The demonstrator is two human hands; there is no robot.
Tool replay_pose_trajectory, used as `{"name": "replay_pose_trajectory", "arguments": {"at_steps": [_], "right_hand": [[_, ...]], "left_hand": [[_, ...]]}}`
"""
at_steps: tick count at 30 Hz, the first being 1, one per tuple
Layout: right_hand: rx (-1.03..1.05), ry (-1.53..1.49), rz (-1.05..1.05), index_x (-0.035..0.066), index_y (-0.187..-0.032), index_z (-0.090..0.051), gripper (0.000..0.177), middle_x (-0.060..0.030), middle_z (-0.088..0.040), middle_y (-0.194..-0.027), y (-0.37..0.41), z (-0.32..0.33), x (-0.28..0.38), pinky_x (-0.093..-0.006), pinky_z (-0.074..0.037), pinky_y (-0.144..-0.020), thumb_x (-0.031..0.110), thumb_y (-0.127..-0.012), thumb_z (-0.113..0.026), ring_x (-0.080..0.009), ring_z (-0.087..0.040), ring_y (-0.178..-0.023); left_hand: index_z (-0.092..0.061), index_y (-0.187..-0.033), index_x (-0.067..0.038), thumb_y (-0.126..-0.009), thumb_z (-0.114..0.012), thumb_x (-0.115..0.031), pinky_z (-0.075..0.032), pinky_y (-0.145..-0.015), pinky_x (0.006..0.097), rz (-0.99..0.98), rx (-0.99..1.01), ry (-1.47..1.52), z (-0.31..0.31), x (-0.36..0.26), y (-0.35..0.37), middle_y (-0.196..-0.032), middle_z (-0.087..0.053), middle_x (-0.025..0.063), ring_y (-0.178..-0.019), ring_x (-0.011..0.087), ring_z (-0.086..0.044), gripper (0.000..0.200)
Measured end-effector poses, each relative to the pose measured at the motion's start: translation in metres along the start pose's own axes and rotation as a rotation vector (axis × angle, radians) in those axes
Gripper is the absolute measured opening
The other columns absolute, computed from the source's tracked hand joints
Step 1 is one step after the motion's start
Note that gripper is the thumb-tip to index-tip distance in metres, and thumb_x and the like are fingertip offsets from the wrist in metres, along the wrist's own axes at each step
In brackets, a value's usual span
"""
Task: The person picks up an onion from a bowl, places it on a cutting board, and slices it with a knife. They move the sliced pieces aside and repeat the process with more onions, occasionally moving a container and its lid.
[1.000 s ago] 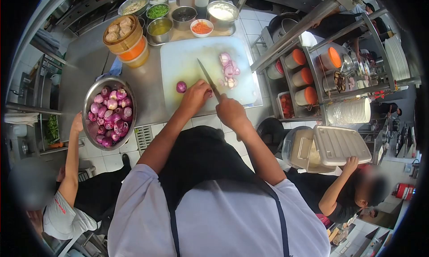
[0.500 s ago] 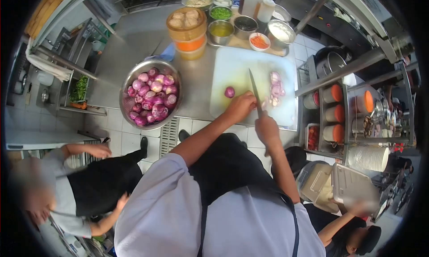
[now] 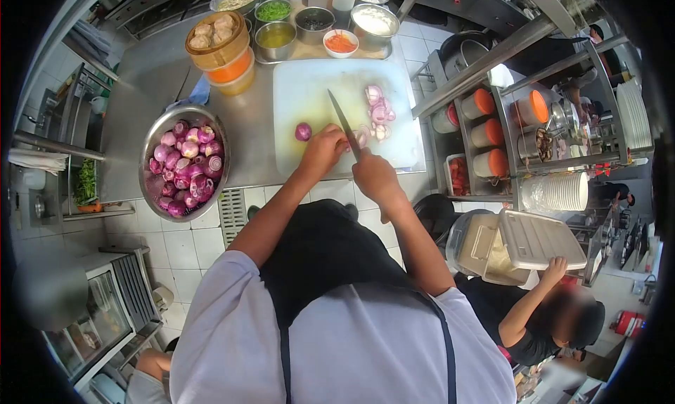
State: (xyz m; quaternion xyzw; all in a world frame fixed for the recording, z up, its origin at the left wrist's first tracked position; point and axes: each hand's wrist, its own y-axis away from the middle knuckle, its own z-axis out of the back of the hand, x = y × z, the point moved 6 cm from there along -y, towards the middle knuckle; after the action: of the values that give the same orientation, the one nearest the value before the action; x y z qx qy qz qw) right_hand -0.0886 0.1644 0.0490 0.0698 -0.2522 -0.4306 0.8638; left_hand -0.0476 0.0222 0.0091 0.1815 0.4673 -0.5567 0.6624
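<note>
My right hand (image 3: 377,177) grips a kitchen knife (image 3: 342,117) by its handle, the blade pointing away from me over the white cutting board (image 3: 302,81). Close against the blade's left side, my left hand (image 3: 325,151) has its fingers curled down on a red onion, mostly hidden beneath them. To the left of that hand lies a whole peeled red onion (image 3: 303,131). Cut onion pieces (image 3: 380,112) are gathered right of the blade, with a few (image 3: 362,135) next to it. A steel bowl (image 3: 145,183) full of peeled red onions (image 3: 184,158) stands on the left.
Behind the board are a bamboo steamer (image 3: 226,53) with dumplings, a bowl of orange shreds (image 3: 341,44), chopped greens (image 3: 273,10) and a bowl of white cream (image 3: 375,22). A metal post (image 3: 485,60) crosses on the right. A person (image 3: 531,313) handles a lidded tub (image 3: 492,246).
My view has swung, moving the table leftward in it. The person at left has mostly left view. The knife stays beside my left hand, and onion pieces now show next to the blade.
</note>
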Motion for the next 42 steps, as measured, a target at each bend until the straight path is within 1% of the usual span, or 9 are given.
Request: {"name": "replay_pose_trajectory", "arguments": {"at_steps": [6, 9, 12, 16, 27, 35, 37, 40, 42], "right_hand": [[-0.106, -0.049, -0.008, -0.005, -0.111, -0.056, 0.027, -0.0309, -0.07, -0.089, -0.019, -0.038, -0.011, -0.0577, -0.055, -0.08, 0.015, -0.094, -0.056, -0.048, -0.07, -0.085], [-0.181, -0.069, 0.068, -0.006, -0.111, -0.056, 0.027, -0.031, -0.07, -0.087, -0.028, -0.032, -0.012, -0.058, -0.055, -0.08, 0.016, -0.094, -0.056, -0.0483, -0.07, -0.084], [-0.136, -0.027, 0.116, -0.007, -0.112, -0.057, 0.03, -0.0292, -0.072, -0.085, -0.027, -0.017, -0.012, -0.056, -0.057, -0.076, 0.015, -0.093, -0.055, -0.0475, -0.072, -0.081], [-0.042, -0.012, 0.042, -0.006, -0.111, -0.056, 0.029, -0.0306, -0.071, -0.088, -0.009, -0.001, -0.004, -0.0578, -0.055, -0.08, 0.018, -0.094, -0.056, -0.0488, -0.07, -0.084], [-0.05, 0.031, 0.036, -0.007, -0.11, -0.054, 0.027, -0.0315, -0.07, -0.086, 0.001, -0.015, -0.002, -0.0575, -0.056, -0.076, 0.015, -0.093, -0.055, -0.048, -0.07, -0.082], [-0.202, -0.043, 0.1, -0.006, -0.113, -0.057, 0.028, -0.0283, -0.07, -0.081, -0.029, -0.041, -0.015, -0.0566, -0.056, -0.069, 0.015, -0.094, -0.055, -0.046, -0.07, -0.074], [-0.232, -0.024, 0.105, -0.005, -0.111, -0.058, 0.026, -0.0277, -0.07, -0.08, -0.026, -0.031, -0.016, -0.0561, -0.056, -0.068, 0.015, -0.094, -0.056, -0.0452, -0.07, -0.073], [-0.347, -0.009, 0.129, -0.002, -0.105, -0.057, 0.022, -0.0264, -0.07, -0.079, -0.021, -0.006, -0.018, -0.055, -0.055, -0.066, 0.015, -0.092, -0.06, -0.0438, -0.07, -0.071], [-0.452, -0.045, 0.147, 0.0, -0.1, -0.055, 0.021, -0.0249, -0.07, -0.078, -0.014, 0.011, -0.022, -0.054, -0.055, -0.064, 0.015, -0.09, -0.065, -0.043, -0.069, -0.07]], "left_hand": [[-0.07, -0.092, -0.001, -0.084, -0.073, 0.002, -0.055, -0.072, 0.0397, -0.014, -0.024, -0.035, 0.001, 0.001, 0.001, -0.095, -0.068, 0.012, -0.081, 0.0302, -0.069, 0.009], [-0.069, -0.089, -0.002, -0.084, -0.072, 0.0, -0.054, -0.072, 0.0415, -0.028, -0.064, -0.009, 0.003, 0.0, -0.003, -0.093, -0.066, 0.012, -0.082, 0.0318, -0.068, 0.007], [-0.071, -0.092, -0.001, -0.083, -0.073, 0.002, -0.056, -0.073, 0.0396, 0.012, -0.05, 0.025, 0.0, 0.002, 0.0, -0.095, -0.068, 0.0122, -0.082, 0.0307, -0.07, 0.01], [-0.071, -0.094, -0.001, -0.083, -0.073, 0.002, -0.056, -0.073, 0.0385, 0.01, -0.037, 0.0, 0.001, 0.003, 0.001, -0.095, -0.069, 0.0122, -0.083, 0.0298, -0.07, 0.011], [-0.071, -0.09, -0.001, -0.084, -0.073, -0.001, -0.056, -0.073, 0.0393, 0.016, -0.036, 0.012, 0.0, 0.007, 0.001, -0.095, -0.068, 0.0119, -0.082, 0.0298, -0.07, 0.006], [-0.071, -0.092, 0.0, -0.082, -0.076, 0.0, -0.056, -0.074, 0.0391, -0.014, -0.068, -0.005, -0.001, 0.007, 0.0, -0.096, -0.068, 0.012, -0.085, 0.0304, -0.07, 0.011], [-0.071, -0.094, 0.0, -0.081, -0.077, -0.001, -0.056, -0.077, 0.0399, 0.014, -0.049, 0.018, -0.001, 0.003, 0.004, -0.099, -0.068, 0.0119, -0.089, 0.0308, -0.07, 0.015], [-0.07, -0.1, -0.002, -0.079, -0.079, -0.002, -0.055, -0.083, 0.0414, -0.059, -0.061, -0.138, 0.001, -0.012, 0.008, -0.105, -0.067, 0.0117, -0.095, 0.0307, -0.069, 0.023], [-0.07, -0.099, -0.004, -0.079, -0.078, -0.001, -0.054, -0.087, 0.0435, 0.0, -0.069, -0.121, -0.003, -0.012, 0.008, -0.112, -0.066, 0.0136, -0.104, 0.0355, -0.066, 0.023]]}}
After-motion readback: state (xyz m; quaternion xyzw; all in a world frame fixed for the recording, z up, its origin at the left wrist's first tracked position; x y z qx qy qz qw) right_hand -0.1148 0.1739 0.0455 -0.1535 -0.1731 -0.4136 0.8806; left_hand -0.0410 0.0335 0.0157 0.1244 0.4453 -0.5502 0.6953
